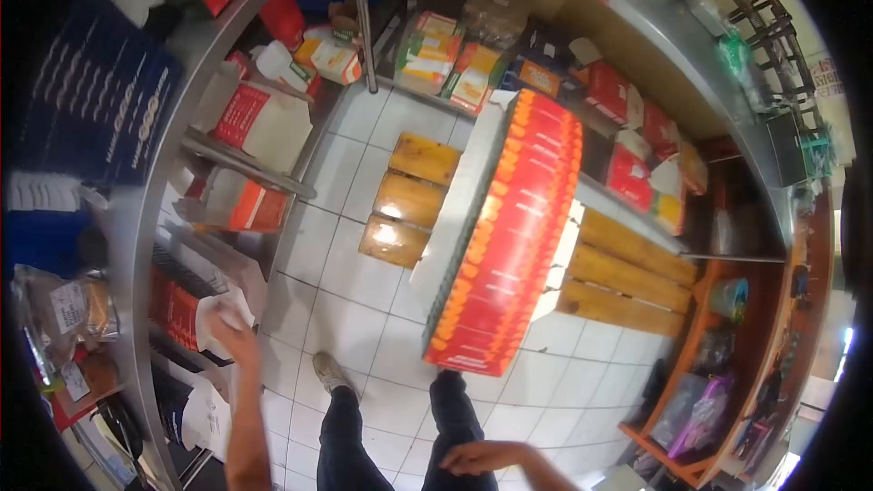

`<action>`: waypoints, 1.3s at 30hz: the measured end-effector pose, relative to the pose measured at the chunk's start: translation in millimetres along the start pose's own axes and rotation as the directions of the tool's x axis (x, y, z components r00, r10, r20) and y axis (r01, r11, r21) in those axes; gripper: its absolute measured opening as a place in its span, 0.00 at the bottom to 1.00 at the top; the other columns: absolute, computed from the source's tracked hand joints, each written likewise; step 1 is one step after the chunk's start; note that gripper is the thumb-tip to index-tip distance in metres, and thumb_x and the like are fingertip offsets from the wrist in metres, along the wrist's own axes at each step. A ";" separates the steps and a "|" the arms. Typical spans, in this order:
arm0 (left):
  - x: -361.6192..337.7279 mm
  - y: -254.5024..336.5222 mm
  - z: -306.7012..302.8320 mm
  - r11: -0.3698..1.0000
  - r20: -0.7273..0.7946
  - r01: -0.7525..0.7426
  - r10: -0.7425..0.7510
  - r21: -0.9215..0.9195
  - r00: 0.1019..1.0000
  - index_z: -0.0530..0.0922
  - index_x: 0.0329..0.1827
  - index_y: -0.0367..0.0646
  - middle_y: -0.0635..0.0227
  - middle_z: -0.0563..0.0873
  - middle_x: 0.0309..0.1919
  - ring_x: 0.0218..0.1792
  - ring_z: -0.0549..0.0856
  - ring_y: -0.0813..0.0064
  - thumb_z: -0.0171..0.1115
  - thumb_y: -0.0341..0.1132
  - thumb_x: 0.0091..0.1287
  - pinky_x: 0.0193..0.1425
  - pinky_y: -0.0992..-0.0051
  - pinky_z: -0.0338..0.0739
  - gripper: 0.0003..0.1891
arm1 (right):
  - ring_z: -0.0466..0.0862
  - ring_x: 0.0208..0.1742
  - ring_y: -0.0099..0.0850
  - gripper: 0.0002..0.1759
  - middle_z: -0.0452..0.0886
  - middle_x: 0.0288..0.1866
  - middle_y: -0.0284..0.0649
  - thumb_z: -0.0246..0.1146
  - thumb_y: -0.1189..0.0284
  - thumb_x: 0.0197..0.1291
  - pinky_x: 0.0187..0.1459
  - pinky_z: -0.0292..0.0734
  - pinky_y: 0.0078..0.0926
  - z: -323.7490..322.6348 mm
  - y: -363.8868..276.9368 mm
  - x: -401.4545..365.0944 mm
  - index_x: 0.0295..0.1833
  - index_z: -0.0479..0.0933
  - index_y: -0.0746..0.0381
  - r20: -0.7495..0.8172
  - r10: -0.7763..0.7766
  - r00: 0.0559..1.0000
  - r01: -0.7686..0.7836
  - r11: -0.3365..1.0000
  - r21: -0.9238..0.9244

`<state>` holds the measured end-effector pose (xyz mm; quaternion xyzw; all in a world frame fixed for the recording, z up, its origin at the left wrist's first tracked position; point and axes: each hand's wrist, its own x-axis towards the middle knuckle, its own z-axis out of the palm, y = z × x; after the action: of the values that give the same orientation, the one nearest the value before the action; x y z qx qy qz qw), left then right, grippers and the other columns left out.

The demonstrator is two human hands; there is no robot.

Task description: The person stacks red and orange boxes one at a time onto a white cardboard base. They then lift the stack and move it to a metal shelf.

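My left hand [232, 332] reaches down to the lower shelf on the left. Its blurred fingers overlap the white flap of a red carton [173, 314] standing in a packed row. Over my right thigh hangs my right hand [482, 457], empty, with loosely bent fingers somewhat apart. Ahead of me, a long stack of flat red-and-orange cartons [509, 236] lies across a slatted wooden bench [627, 264], its printed edges facing up. White flaps stick out from both sides of the stack.
A metal shelving unit [145, 245] runs along my left, with dark blue cartons [100, 82] on top. Several packaged boxes [427, 50] line the shelf at the back. To the right stands an orange wooden shelf [696, 345] with bagged items. White tiles [355, 300] cover the floor.
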<state>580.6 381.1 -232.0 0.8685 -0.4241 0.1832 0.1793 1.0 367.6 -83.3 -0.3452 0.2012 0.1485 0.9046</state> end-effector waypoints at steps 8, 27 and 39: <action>-230.5 358.7 -146.2 0.120 0.866 0.887 -0.192 -0.446 0.462 0.54 0.77 0.37 0.55 0.62 0.72 0.73 0.65 0.59 0.61 0.31 0.64 0.77 0.58 0.59 0.39 | 0.78 0.55 0.26 0.19 0.80 0.54 0.37 0.62 0.64 0.71 0.56 0.74 0.26 -279.4 -315.4 -108.5 0.61 0.77 0.64 -0.610 -0.768 0.194 0.087 0.633 -0.769; -112.9 292.0 -46.2 -0.359 0.963 0.894 -0.070 -0.269 0.261 0.67 0.70 0.42 0.68 0.79 0.57 0.61 0.78 0.73 0.67 0.45 0.69 0.68 0.70 0.72 0.30 | 0.85 0.50 0.23 0.24 0.86 0.51 0.34 0.72 0.71 0.63 0.51 0.81 0.23 -360.3 -348.7 -164.9 0.63 0.77 0.63 -0.795 -0.251 0.552 -0.028 0.947 -0.319; -39.3 262.5 -38.1 -0.045 0.943 0.956 0.154 -0.291 0.295 0.55 0.81 0.41 0.59 0.71 0.73 0.72 0.71 0.67 0.60 0.54 0.74 0.76 0.63 0.65 0.40 | 0.84 0.57 0.26 0.21 0.84 0.58 0.37 0.68 0.76 0.65 0.61 0.79 0.28 -316.8 -226.6 -181.6 0.63 0.76 0.63 -0.806 -0.195 0.559 0.156 0.979 -0.129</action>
<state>341.2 274.1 -176.4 0.5892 -0.0814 -0.6265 0.5037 -148.4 -35.3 -86.2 -0.4122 0.5551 -0.1132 0.7135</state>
